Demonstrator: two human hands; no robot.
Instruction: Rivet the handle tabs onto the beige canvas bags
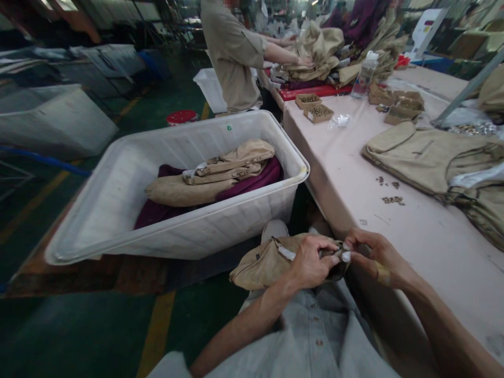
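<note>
A folded tan fabric bag [263, 262] rests on my lap, just off the front edge of the pink table [417, 236]. My left hand [313, 260] is closed on the bag's right end, fingers curled over the cloth. My right hand [374, 254] meets it from the right, fingers pinched at the same end of the bag; a small whitish bit shows between the fingertips of both hands. What that bit is I cannot make out.
A big white plastic tub [118, 210] on the floor at left holds tan bags [220, 173] and maroon cloth. More tan bags [433, 157] lie on the table at right, with scattered small metal parts [391, 199], small boxes of parts [318, 112] and a bottle [364, 73]. Two people work at the far end.
</note>
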